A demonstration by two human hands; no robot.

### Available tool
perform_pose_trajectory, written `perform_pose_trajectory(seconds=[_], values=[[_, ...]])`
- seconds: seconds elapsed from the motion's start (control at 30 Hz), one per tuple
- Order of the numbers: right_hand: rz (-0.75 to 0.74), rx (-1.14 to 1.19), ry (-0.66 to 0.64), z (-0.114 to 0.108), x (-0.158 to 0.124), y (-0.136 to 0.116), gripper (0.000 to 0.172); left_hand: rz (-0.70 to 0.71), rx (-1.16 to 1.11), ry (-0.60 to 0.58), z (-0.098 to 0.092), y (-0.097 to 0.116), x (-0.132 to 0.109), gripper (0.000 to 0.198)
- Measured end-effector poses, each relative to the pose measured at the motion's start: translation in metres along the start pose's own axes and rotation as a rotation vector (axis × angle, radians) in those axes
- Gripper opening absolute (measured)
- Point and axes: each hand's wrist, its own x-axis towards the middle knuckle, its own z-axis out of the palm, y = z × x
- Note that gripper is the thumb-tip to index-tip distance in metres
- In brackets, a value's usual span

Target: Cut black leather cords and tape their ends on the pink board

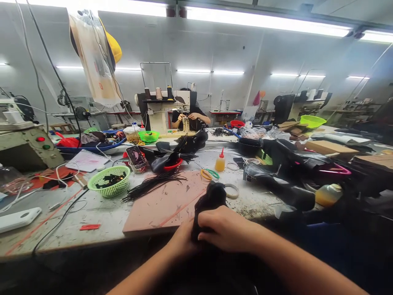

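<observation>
black piece in hand at a crowded workshop bench

a worker's right hand [225, 229] closes on a black leather-like piece [211, 198], thumb and curled forefinger pinching its side over the near edge of the worktable [106, 235]. the left hand [186, 233] sits low against the other side; its fingers are hidden, so whether they grip cannot be told. the piece stands roughly upright by the right side of a pink board [167, 200].

the work appears to be midway: the piece is in hand and not yet set down, but how much handling remains cannot be judged. the scissors [210, 174], tape roll [231, 196] and red-tipped glue bottle [220, 164] lie or stand beyond, all out of hand. a bundle of black strips [150, 186] lies partly across the board, near a pale green basket [113, 189]; other black leather-like pieces [276, 186] crowd the right. farther back, a co-worker [201, 112] bends at a sewing machine [158, 112].
</observation>
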Motion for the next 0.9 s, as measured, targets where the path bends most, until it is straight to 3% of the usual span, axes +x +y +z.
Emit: perform_pose_trajectory(seconds=[0.1, 0.2, 0.33, 0.43, 0.9], values=[[0.067, 0.122, 0.028, 0.023, -0.003, 0.008, 0.011, -0.024, -0.170, -0.087, -0.019, 0.004, -0.010, 0.067], [0.065, 0.249, 0.116, 0.034, -0.003, 0.012, 0.012, -0.135, -0.336, -0.068, -0.026, 0.014, -0.015, 0.053], [0.147, 0.266, 0.319, 0.043, -0.006, 0.012, 0.014, -0.234, -0.404, -0.010, -0.019, 0.021, -0.012, 0.041], [0.175, 0.250, 0.393, 0.048, -0.009, 0.011, 0.013, -0.258, -0.469, -0.006, -0.013, 0.022, -0.008, 0.037], [0.238, 0.208, 0.401, 0.052, -0.005, 0.011, 0.020, -0.334, -0.494, 0.154, -0.006, 0.022, 0.001, 0.018]])
